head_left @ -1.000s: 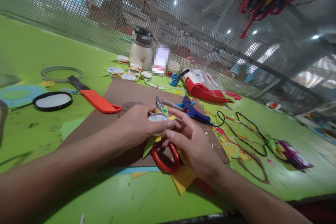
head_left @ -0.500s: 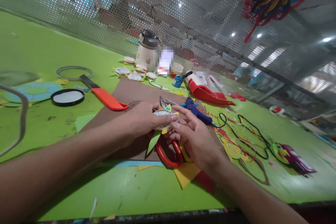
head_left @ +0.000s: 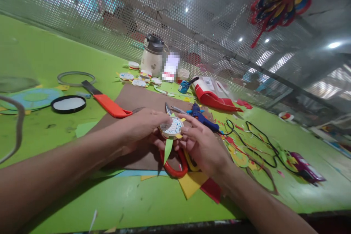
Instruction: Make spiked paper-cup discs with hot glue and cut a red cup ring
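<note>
Between both hands is a small round paper craft disc (head_left: 172, 128), its top white with blue specks. A pointed green paper strip (head_left: 168, 150) hangs from its near side, and small yellow tabs stick out at the rim. My left hand (head_left: 148, 126) is closed on its left edge, with fingers beneath. The fingers of my right hand (head_left: 201, 140) grip the right edge. Below the disc, on brown cardboard (head_left: 134, 97), lie scissors with a red handle (head_left: 175, 173), partly covered by the hands. A yellow handle is beside it. Just beyond my right hand rests a blue glue gun (head_left: 203, 117).
Several similar discs (head_left: 126, 76) sit at the back by a bottle (head_left: 151, 56) and a blue jar (head_left: 183, 86). Leftward are an orange-handled cutter (head_left: 111, 106) and a black-rimmed round item (head_left: 68, 104). A black cord (head_left: 267, 137) and paper scraps spread rightward.
The disc has turned in my hands, so the green strip points more straight down. My left thumb has drawn back toward the far left edge, uncovering more of the top.
</note>
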`<state>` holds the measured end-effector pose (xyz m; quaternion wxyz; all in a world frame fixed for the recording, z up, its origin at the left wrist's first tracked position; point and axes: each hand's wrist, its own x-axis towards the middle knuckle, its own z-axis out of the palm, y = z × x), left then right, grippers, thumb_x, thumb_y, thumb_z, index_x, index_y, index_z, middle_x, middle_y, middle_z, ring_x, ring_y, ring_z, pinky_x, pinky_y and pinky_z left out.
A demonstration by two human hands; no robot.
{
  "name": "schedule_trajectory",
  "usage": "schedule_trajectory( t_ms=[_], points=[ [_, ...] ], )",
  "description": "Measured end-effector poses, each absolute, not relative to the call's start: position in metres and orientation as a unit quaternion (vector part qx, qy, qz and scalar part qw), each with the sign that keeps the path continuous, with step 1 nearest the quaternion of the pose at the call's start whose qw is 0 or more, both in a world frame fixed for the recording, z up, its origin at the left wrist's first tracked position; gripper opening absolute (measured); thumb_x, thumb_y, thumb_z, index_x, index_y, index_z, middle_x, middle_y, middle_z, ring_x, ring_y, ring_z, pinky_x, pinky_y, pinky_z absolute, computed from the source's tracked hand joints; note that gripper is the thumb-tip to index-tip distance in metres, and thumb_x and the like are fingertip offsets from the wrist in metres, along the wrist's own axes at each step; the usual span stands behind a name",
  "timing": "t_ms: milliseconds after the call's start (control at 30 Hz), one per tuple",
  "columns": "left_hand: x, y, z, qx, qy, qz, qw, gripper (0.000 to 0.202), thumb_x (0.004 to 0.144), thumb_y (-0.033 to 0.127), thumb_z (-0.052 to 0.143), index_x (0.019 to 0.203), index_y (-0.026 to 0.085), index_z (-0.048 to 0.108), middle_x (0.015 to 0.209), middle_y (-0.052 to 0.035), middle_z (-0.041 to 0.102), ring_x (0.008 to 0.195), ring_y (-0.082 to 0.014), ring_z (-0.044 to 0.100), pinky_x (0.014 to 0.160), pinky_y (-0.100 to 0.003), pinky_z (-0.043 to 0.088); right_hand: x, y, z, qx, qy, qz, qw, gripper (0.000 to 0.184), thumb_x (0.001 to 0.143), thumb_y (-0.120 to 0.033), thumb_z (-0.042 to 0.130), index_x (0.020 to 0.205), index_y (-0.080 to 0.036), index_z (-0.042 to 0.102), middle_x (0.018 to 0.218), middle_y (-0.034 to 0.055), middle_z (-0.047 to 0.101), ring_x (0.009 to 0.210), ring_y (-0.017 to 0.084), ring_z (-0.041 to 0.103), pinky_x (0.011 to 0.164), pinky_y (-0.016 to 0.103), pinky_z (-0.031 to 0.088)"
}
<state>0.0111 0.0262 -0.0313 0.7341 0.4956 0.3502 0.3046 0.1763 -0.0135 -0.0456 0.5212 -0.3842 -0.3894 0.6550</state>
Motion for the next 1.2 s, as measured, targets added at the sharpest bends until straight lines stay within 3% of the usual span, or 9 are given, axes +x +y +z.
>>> schedule_trajectory(
  t_ms=[233,333,467,700,967,1200],
  points=[
    [0.009,0.024,-0.028,0.44,0.347,0.321,0.764,0.004,0.075,0.011,0.066,0.076,0.012,0.07,0.067,-0.0098,0.07,0.052,-0.0162,0.066,0.047,-0.022,0.056,0.181,-0.01,-0.043,-0.386,-0.38,0.654,0.528,0.046,0.075,-0.02,0.074,0.117,-0.018,0.055,0.068,-0.0043,0.066,0.051,0.011,0.057,0.052,0.025,0.048],
    [0.008,0.023,-0.025,0.427,0.36,0.325,0.763,0.011,0.078,0.009,0.067,0.089,0.01,0.07,0.071,-0.0106,0.072,0.049,-0.0131,0.064,0.048,-0.019,0.056,0.183,-0.01,-0.041,-0.379,-0.383,0.65,0.535,0.045,0.075,-0.02,0.074,0.115,-0.018,0.055,0.069,-0.0042,0.068,0.05,0.01,0.057,0.053,0.025,0.05],
    [0.006,0.024,-0.025,0.415,0.357,0.339,0.765,0.019,0.079,0.007,0.068,0.098,0.009,0.07,0.084,-0.0132,0.074,0.058,-0.0139,0.067,0.052,-0.02,0.059,0.183,-0.009,-0.041,-0.37,-0.383,0.652,0.54,0.045,0.076,-0.022,0.075,0.116,-0.017,0.055,0.068,-0.0045,0.068,0.051,0.009,0.058,0.058,0.024,0.052],
    [0.003,0.03,-0.02,0.409,0.365,0.383,0.743,0.011,0.082,0.008,0.067,0.092,0.01,0.072,0.082,-0.0107,0.073,0.06,-0.0131,0.065,0.054,-0.021,0.06,0.178,-0.014,-0.041,-0.367,-0.382,0.643,0.553,0.056,0.075,-0.03,0.078,0.122,-0.015,0.052,0.074,0.0003,0.071,0.061,0.012,0.063,0.059,0.024,0.051],
    [0.004,0.033,-0.023,0.386,0.386,0.417,0.726,0.01,0.08,0.006,0.066,0.088,0.01,0.071,0.078,-0.008,0.07,0.06,-0.0133,0.065,0.051,-0.02,0.059,0.166,-0.019,-0.048,-0.408,-0.451,0.578,0.543,0.089,0.064,-0.03,0.09,0.136,-0.018,0.041,0.066,-0.0067,0.067,0.058,0.013,0.062,0.06,0.027,0.051],
    [0.005,0.031,-0.029,0.375,0.376,0.398,0.748,0.018,0.077,0.008,0.07,0.094,0.013,0.069,0.083,-0.009,0.073,0.06,-0.013,0.067,0.055,-0.02,0.059,0.167,-0.019,-0.045,-0.399,-0.413,0.603,0.554,0.083,0.057,-0.019,0.091,0.129,-0.019,0.049,0.061,-0.0089,0.065,0.054,0.01,0.056,0.057,0.023,0.046]
  ],
)
